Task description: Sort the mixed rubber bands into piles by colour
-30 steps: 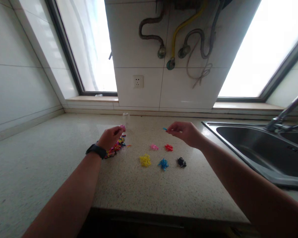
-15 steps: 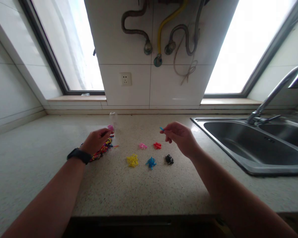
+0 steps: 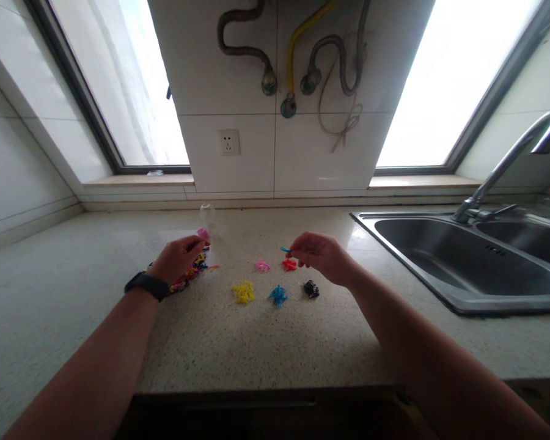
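My right hand (image 3: 315,255) pinches a small blue rubber band (image 3: 284,249) between thumb and fingertips, in the air just above the red bands (image 3: 289,264). Over a mixed pile of coloured rubber bands (image 3: 193,270) my left hand (image 3: 179,260) is held with its fingers closed; whether anything is between them is hidden. That hand covers much of the pile. Separate little heaps lie on the counter: pink bands (image 3: 263,266), yellow bands (image 3: 243,293), blue bands (image 3: 278,296) and black bands (image 3: 310,289).
Behind the left hand are a clear plastic bottle (image 3: 207,219) and a pink cap (image 3: 203,233). A steel sink (image 3: 417,256) with a faucet (image 3: 508,165) is set into the counter (image 3: 229,354) on the right. The tiled wall with a socket (image 3: 229,142) rises at the back.
My right hand has moved left and slightly down with the blue rubber band, nearer the red and blue heaps. My left hand stays over the mixed pile. The view has shifted slightly.
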A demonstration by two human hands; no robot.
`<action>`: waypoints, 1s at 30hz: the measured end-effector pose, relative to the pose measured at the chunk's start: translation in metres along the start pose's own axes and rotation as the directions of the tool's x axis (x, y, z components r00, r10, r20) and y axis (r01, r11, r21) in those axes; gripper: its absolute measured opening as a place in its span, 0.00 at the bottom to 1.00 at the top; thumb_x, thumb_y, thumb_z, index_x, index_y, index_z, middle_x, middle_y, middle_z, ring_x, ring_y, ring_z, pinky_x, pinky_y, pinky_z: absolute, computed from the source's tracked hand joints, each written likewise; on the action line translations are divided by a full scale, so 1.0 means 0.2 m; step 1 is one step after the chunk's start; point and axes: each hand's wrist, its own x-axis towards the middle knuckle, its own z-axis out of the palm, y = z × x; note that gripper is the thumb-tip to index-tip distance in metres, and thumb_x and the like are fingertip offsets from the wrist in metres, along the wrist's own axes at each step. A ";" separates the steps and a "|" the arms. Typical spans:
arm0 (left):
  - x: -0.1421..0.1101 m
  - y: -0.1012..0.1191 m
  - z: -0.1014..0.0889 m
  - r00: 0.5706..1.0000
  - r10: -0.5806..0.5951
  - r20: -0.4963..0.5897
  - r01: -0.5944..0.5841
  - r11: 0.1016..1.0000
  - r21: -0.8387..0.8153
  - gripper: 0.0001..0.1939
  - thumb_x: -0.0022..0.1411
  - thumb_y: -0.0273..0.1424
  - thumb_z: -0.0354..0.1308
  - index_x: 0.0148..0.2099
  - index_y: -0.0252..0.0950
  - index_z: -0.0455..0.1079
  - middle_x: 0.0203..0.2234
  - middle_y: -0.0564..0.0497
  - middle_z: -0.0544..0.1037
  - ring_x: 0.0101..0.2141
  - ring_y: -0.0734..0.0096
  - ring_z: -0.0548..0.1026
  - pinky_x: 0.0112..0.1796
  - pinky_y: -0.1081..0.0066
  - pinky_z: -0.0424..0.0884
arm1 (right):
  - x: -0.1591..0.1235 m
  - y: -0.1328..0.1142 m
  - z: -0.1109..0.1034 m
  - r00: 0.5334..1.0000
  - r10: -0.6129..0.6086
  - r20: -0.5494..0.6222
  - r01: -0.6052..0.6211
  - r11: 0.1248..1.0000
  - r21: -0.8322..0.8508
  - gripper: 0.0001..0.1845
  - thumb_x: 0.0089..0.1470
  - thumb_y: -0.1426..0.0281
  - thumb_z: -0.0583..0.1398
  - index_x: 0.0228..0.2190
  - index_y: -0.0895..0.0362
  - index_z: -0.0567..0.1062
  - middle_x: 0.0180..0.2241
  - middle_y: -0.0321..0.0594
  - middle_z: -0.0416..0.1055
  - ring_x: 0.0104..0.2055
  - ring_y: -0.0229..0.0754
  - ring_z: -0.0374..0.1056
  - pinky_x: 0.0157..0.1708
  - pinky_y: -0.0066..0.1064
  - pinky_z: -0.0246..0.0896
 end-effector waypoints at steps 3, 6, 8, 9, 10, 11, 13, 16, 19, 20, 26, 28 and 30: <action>0.00 0.02 0.00 1.000 -0.008 0.003 0.008 1.000 0.001 0.23 0.66 0.45 0.50 0.46 0.33 0.78 0.32 0.48 0.81 0.29 0.68 0.73 0.31 0.72 0.65 | -0.01 0.03 0.00 0.996 0.013 0.087 -0.002 0.993 -0.118 0.11 0.52 0.63 0.67 0.34 0.57 0.76 0.30 0.39 0.78 0.31 0.37 0.72 0.32 0.31 0.67; 0.00 0.03 0.00 1.000 -0.008 0.013 0.008 1.000 0.010 0.23 0.66 0.45 0.50 0.45 0.33 0.78 0.31 0.48 0.81 0.28 0.68 0.73 0.30 0.73 0.65 | -0.02 0.03 0.00 0.982 0.031 0.186 0.031 0.945 -0.324 0.08 0.53 0.66 0.67 0.34 0.57 0.78 0.30 0.39 0.78 0.31 0.37 0.71 0.33 0.30 0.66; 0.00 0.03 0.00 1.000 -0.004 0.017 0.004 1.000 0.023 0.24 0.66 0.46 0.50 0.45 0.33 0.78 0.30 0.49 0.81 0.28 0.69 0.73 0.29 0.73 0.65 | -0.03 0.02 0.00 0.961 0.064 0.267 0.059 0.903 -0.427 0.06 0.54 0.68 0.66 0.35 0.57 0.80 0.32 0.39 0.79 0.33 0.37 0.72 0.34 0.30 0.66; 0.00 0.04 -0.01 1.000 -0.004 0.019 0.003 1.000 0.028 0.24 0.66 0.46 0.50 0.44 0.33 0.78 0.29 0.49 0.81 0.28 0.69 0.72 0.29 0.73 0.64 | -0.03 0.02 0.00 0.950 0.077 0.303 0.076 0.883 -0.463 0.05 0.54 0.69 0.65 0.35 0.56 0.80 0.33 0.39 0.79 0.34 0.38 0.72 0.36 0.30 0.66; 0.00 0.04 -0.01 1.000 -0.004 0.023 0.004 1.000 0.030 0.24 0.66 0.46 0.50 0.44 0.33 0.78 0.28 0.49 0.80 0.27 0.69 0.72 0.29 0.73 0.64 | -0.03 0.01 0.00 0.940 0.084 0.332 0.099 0.861 -0.498 0.05 0.54 0.70 0.65 0.35 0.56 0.80 0.34 0.39 0.79 0.35 0.38 0.73 0.37 0.30 0.66; 0.00 0.04 -0.01 1.000 -0.006 0.027 0.005 1.000 0.027 0.24 0.66 0.46 0.50 0.45 0.32 0.78 0.28 0.49 0.80 0.27 0.69 0.72 0.29 0.73 0.65 | -0.03 0.01 0.00 0.933 0.085 0.350 0.124 0.837 -0.533 0.05 0.54 0.71 0.65 0.35 0.56 0.81 0.34 0.39 0.79 0.35 0.38 0.73 0.38 0.30 0.65; 0.00 0.04 -0.01 1.000 -0.001 0.031 0.001 1.000 0.009 0.24 0.65 0.45 0.50 0.45 0.32 0.78 0.30 0.48 0.81 0.29 0.68 0.73 0.30 0.73 0.66 | -0.03 0.01 0.01 0.926 0.082 0.368 0.165 0.790 -0.590 0.05 0.54 0.72 0.65 0.35 0.56 0.81 0.33 0.39 0.79 0.35 0.39 0.72 0.37 0.30 0.64; 0.00 0.04 -0.01 1.000 0.008 0.029 -0.007 1.000 -0.006 0.23 0.65 0.45 0.51 0.45 0.33 0.78 0.31 0.48 0.81 0.29 0.68 0.73 0.31 0.73 0.66 | -0.03 0.01 0.01 0.919 0.075 0.388 0.202 0.754 -0.625 0.05 0.53 0.73 0.65 0.34 0.55 0.82 0.33 0.39 0.79 0.34 0.39 0.72 0.36 0.30 0.63; 0.00 0.03 0.00 0.999 0.006 0.039 -0.006 1.000 0.004 0.23 0.66 0.45 0.50 0.45 0.33 0.78 0.27 0.50 0.79 0.26 0.70 0.71 0.28 0.73 0.64 | -0.03 0.01 0.01 0.909 0.088 0.408 0.217 0.735 -0.643 0.04 0.53 0.72 0.65 0.33 0.54 0.82 0.32 0.38 0.78 0.33 0.39 0.71 0.35 0.31 0.62; 0.00 0.02 0.00 0.999 0.010 0.039 -0.011 1.000 0.006 0.23 0.66 0.45 0.50 0.45 0.33 0.78 0.26 0.50 0.79 0.26 0.70 0.71 0.28 0.73 0.64 | -0.03 0.01 0.01 0.906 0.094 0.412 0.220 0.728 -0.650 0.04 0.53 0.72 0.65 0.32 0.54 0.82 0.31 0.38 0.78 0.32 0.39 0.70 0.35 0.31 0.62; 0.00 0.01 0.01 0.999 0.029 0.046 -0.030 0.999 0.023 0.22 0.66 0.45 0.50 0.45 0.34 0.78 0.27 0.50 0.78 0.26 0.70 0.71 0.29 0.73 0.64 | -0.03 0.04 0.02 0.894 0.089 0.439 0.253 0.709 -0.658 0.03 0.52 0.72 0.67 0.31 0.53 0.82 0.30 0.38 0.78 0.32 0.39 0.70 0.34 0.31 0.61; 0.00 0.01 0.01 0.999 0.030 0.045 -0.031 0.999 0.014 0.22 0.66 0.45 0.50 0.45 0.34 0.78 0.26 0.51 0.78 0.26 0.70 0.70 0.28 0.73 0.64 | -0.03 0.04 0.03 0.882 0.090 0.463 0.269 0.710 -0.651 0.03 0.52 0.71 0.66 0.32 0.53 0.82 0.30 0.38 0.78 0.33 0.40 0.70 0.36 0.31 0.61; 0.00 0.01 0.01 0.998 0.033 0.044 -0.033 0.999 0.007 0.22 0.66 0.45 0.50 0.45 0.34 0.78 0.25 0.51 0.77 0.26 0.70 0.70 0.28 0.73 0.63 | -0.03 0.04 0.03 0.868 0.093 0.488 0.285 0.711 -0.643 0.04 0.53 0.72 0.66 0.33 0.53 0.82 0.31 0.38 0.78 0.34 0.41 0.71 0.37 0.31 0.61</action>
